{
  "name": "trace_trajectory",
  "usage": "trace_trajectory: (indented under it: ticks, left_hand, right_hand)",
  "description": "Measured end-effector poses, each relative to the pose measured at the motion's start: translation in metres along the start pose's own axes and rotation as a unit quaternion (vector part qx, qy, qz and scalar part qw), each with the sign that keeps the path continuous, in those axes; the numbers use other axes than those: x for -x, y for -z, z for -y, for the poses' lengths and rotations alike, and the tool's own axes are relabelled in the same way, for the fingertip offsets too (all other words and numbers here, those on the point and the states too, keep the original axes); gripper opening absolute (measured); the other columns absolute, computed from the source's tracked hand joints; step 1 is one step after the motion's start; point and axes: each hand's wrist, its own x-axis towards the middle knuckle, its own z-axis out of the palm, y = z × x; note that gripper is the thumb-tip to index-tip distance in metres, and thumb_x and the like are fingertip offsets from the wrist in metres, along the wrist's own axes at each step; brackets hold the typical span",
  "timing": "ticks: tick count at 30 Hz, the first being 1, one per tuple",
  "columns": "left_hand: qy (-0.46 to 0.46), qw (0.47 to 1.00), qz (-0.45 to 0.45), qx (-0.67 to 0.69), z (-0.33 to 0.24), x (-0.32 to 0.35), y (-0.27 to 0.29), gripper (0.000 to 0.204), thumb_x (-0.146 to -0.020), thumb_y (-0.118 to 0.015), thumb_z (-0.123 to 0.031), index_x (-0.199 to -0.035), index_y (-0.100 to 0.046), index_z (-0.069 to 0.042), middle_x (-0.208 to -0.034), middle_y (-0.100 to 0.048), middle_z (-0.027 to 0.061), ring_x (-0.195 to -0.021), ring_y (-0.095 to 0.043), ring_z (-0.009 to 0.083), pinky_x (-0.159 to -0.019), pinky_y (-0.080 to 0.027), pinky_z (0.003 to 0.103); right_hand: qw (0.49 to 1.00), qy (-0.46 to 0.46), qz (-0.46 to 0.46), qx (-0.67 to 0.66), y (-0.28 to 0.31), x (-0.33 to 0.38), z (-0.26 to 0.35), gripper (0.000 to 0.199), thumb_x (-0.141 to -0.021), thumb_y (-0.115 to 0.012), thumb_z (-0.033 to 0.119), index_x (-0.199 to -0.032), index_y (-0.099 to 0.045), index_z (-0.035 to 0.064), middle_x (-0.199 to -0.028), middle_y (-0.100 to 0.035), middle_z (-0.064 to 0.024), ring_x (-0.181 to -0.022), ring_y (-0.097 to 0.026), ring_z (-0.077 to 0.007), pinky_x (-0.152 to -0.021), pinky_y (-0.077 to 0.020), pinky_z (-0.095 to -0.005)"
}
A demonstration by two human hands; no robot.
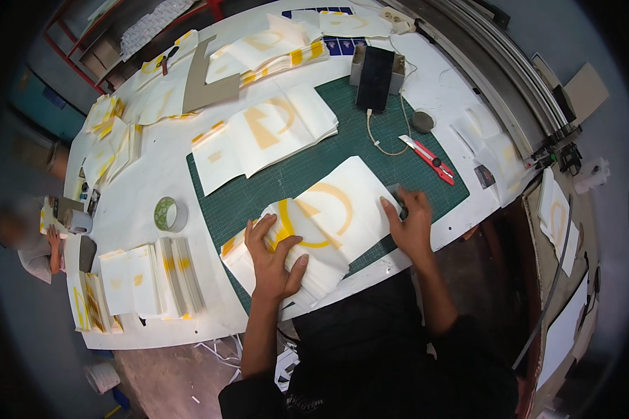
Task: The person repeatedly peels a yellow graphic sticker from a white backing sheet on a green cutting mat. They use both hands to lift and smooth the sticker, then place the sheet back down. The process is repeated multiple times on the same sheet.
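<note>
The left hand (276,255) lies flat, fingers spread, pinning a stack of thin white sheets (314,223) with yellow arcs on the green mat (272,188). The sheets look light, floppy and prone to sliding; best held at the edges. The right hand (409,223) presses the stack's right edge, grip released.

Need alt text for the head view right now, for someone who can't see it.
A person's left hand presses a stack of white sheets with yellow shapes on a green cutting mat, while the right hand holds the stack's right edge. A red utility knife lies beyond.
</note>
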Motion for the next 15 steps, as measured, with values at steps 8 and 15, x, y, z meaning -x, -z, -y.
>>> trace_trajectory:
  ticks: [8, 15]
  left_hand:
    - [0.0, 1.0, 0.001, 0.002, 0.002, 0.001, -0.002, 0.035, -0.08, -0.073, -0.03, -0.107, -0.071, -0.008, -0.143, -0.046, 0.0286, -0.138, -0.041, 0.0473, -0.12, -0.017, 0.068]
    - [0.002, 1.0, -0.002, 0.008, 0.002, 0.001, -0.001, 0.035, -0.08, -0.073, -0.029, -0.107, -0.071, -0.006, -0.142, -0.046, 0.0286, -0.138, -0.04, 0.0472, -0.12, -0.018, 0.068]
  right_hand:
    - [0.994, 0.076, -0.077, -0.009, -0.007, 0.013, 0.014, 0.02, -0.085, -0.08, 0.009, -0.102, -0.07, 0.0025, -0.099, -0.061, -0.0117, -0.097, -0.058, -0.0302, -0.084, -0.0389, -0.0438]
    - [0.995, 0.077, -0.054, -0.019, -0.01, 0.007, 0.011, 0.012, -0.086, -0.076, 0.005, -0.089, -0.065, 0.0036, -0.1, -0.063, -0.0107, -0.098, -0.058, -0.0304, -0.086, -0.037, -0.0442]
